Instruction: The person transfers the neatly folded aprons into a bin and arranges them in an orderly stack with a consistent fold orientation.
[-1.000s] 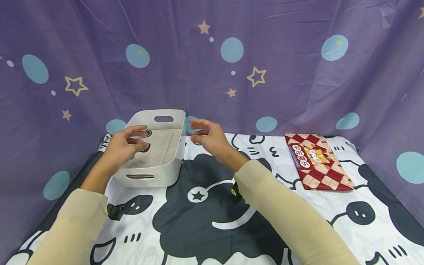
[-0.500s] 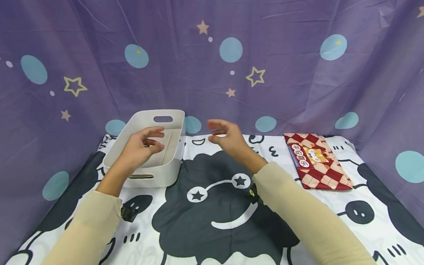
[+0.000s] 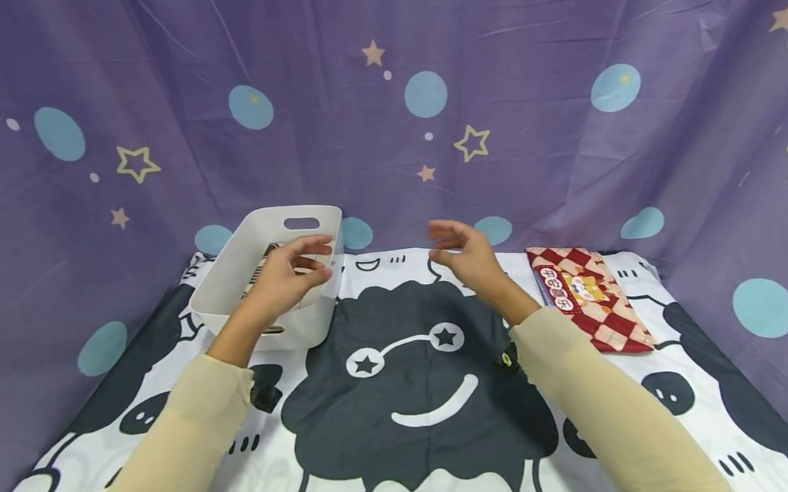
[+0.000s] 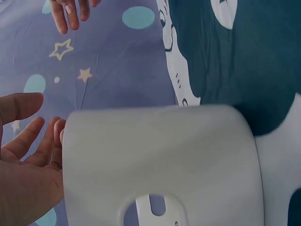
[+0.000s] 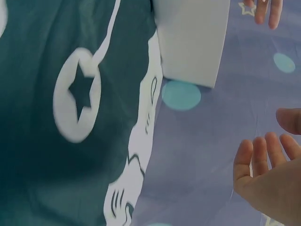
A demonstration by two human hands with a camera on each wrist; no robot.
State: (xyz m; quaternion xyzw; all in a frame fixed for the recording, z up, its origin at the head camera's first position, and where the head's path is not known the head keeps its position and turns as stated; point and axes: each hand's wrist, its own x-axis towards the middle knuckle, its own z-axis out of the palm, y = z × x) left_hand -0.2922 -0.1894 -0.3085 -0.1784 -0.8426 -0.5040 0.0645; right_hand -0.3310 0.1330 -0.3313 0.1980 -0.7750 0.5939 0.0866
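A white plastic bin (image 3: pixel 225 260) with oval handle holes stands at the back left. My left hand (image 3: pixel 288 279) is raised over it, thumb and loosely bent fingers apart with nothing between them. In the left wrist view that hand (image 4: pixel 33 165) is beside the bin's end wall (image 4: pixel 160 141). My right hand (image 3: pixel 472 260) hovers right of the bin, also holding nothing; its separated fingers show at the right edge of the right wrist view. Farther right lies a flat red-and-cream checkered packet (image 3: pixel 601 305) with a cartoon animal face. The left hand hides part of the bin's inside.
A cloth with a dark sheep-like print (image 3: pixel 415 372) covers the surface. Behind it hangs a purple curtain (image 3: pixel 332 122) with stars and blue dots. Small dark devices, such as the left one (image 3: pixel 265 393), are worn under both wrists.
Both hands have moved to the right, keeping about the same loose shape; the left crosses over the bin and the right nears the packet. Bin and packet have stayed in place.
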